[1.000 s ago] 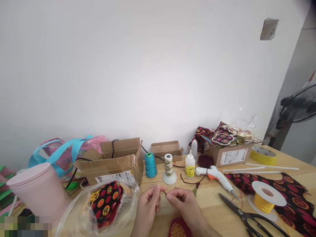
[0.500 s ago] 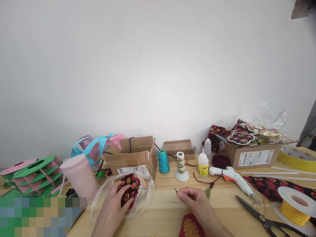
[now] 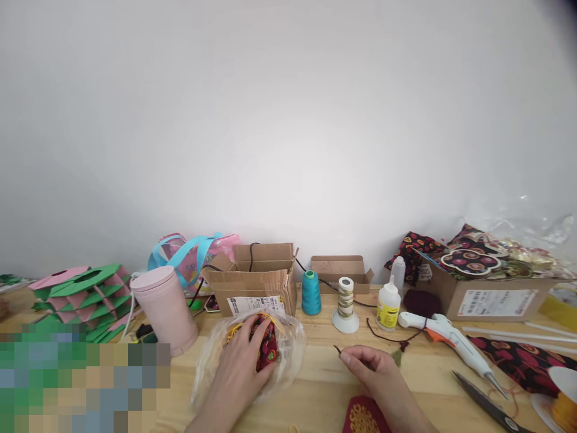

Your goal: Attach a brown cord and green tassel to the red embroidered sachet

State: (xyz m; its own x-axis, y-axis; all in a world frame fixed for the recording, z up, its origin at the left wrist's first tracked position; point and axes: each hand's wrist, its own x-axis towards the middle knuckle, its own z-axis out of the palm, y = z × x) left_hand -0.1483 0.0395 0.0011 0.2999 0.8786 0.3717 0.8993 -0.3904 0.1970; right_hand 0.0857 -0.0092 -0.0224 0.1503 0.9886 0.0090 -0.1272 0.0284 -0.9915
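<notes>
A left hand reaches into a clear plastic bag at lower center left, fingers spread over patterned fabric; whether they grip it cannot be told. A second earlier, both hands met over the table. The right hand, lower center right, still pinches a short dark cord between thumb and fingertips. The view has swung left, bringing in green-and-pink folded paper.

The left hand hides much of the fabric, and the bag overlaps the foot of a cardboard box. A red piece with gold pattern lies at the bottom edge, partly behind the right wrist. A teal thread cone and a yellow-labeled bottle stand mid-frame; a white glue gun and dark scissors lie lower right.

The pale wooden table meets a plain white wall filling the upper frame.
</notes>
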